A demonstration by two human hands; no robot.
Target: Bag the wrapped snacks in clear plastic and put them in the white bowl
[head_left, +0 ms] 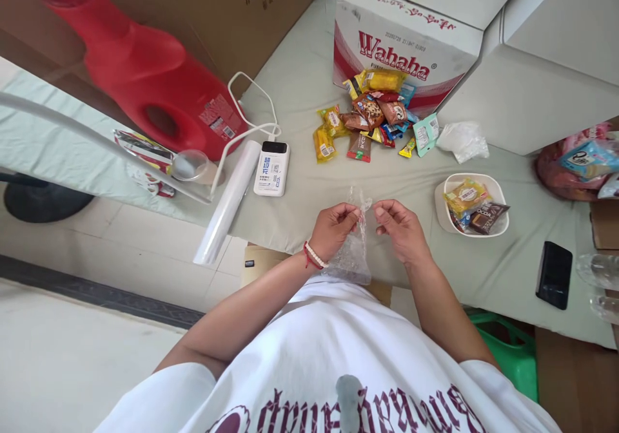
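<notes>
A desk (300, 78) draped in pale green cloth runs across the room. Pale floor tiles (72, 349) lie below it, crossed by a dark strip (97, 294). A big brown cardboard box (232, 14) stands at the back, white blocks (541, 53) to its right. Even daylight falls throughout.

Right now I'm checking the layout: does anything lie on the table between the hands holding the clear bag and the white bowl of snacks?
Nothing visible does. Both hands, left hand and right hand, pinch the clear bag; only bare tablecloth separates them from the white bowl.
</notes>
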